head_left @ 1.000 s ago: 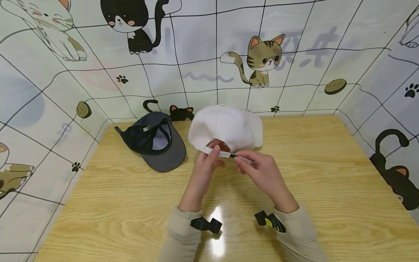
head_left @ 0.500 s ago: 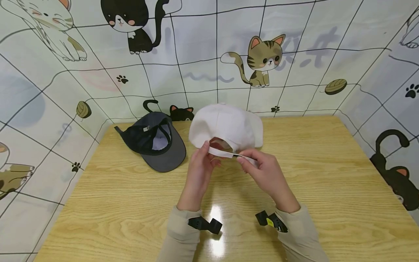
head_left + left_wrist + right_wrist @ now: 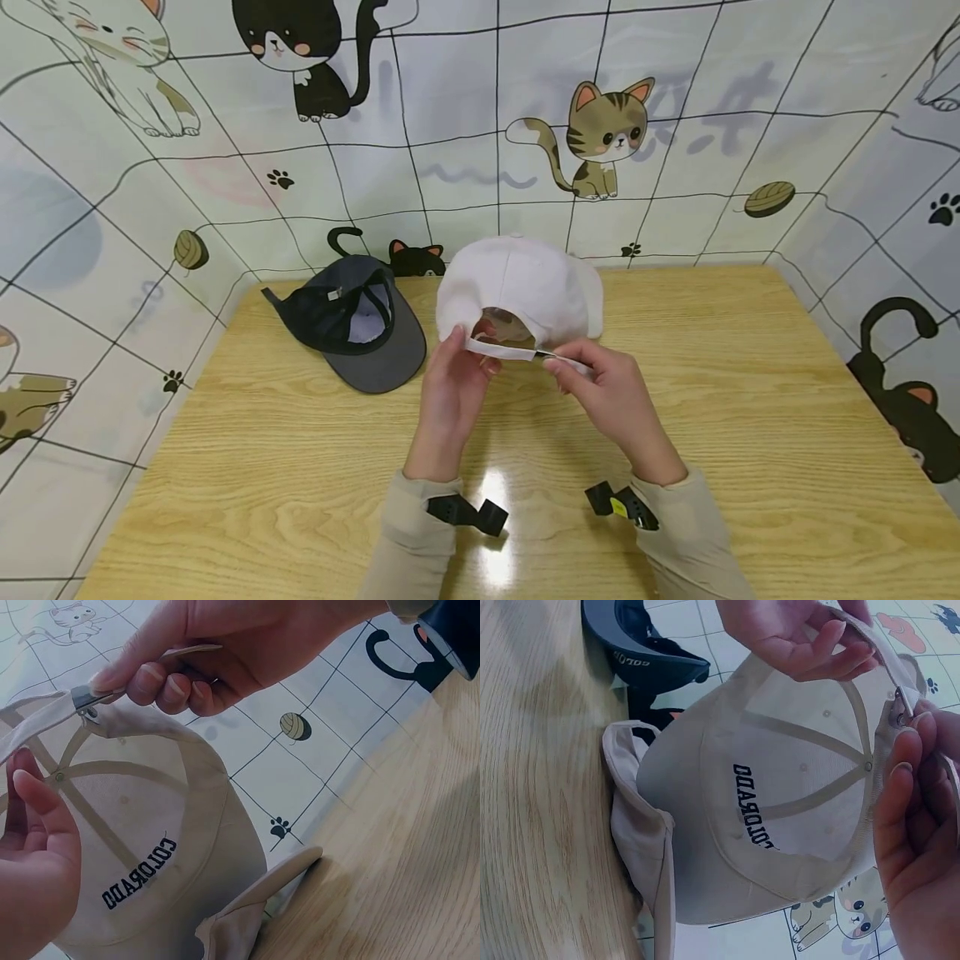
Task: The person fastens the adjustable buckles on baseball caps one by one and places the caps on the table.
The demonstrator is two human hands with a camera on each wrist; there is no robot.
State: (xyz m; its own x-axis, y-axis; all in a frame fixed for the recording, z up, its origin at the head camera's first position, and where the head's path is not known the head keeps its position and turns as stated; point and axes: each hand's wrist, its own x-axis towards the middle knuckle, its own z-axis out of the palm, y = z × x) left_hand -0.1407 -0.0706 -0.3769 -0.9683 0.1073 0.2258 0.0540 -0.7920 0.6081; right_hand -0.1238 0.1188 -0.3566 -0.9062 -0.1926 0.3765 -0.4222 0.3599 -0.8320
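A white baseball cap (image 3: pixel 517 283) is held at its back, its rear opening facing me and its brim to the right. My left hand (image 3: pixel 453 392) holds the left part of the adjustment strap (image 3: pixel 502 351), thumb outside and fingers behind it. With thumb and fingertips, my right hand (image 3: pixel 611 392) pinches the strap at its metal buckle (image 3: pixel 88 697), and the loose strap end sticks out past the fingers. Through the cap's inside, mirrored black lettering (image 3: pixel 751 806) shows in both wrist views.
A dark grey baseball cap (image 3: pixel 382 358) lies on its side at the table's back left, its inside showing. The wooden table (image 3: pixel 300 500) meets a cat-printed cloth wall (image 3: pixel 450 108) at the back and sides.
My left hand has shifted left along the strap and turned, and the cap's rear opening shows wider. The right hand keeps its pinch near the buckle.
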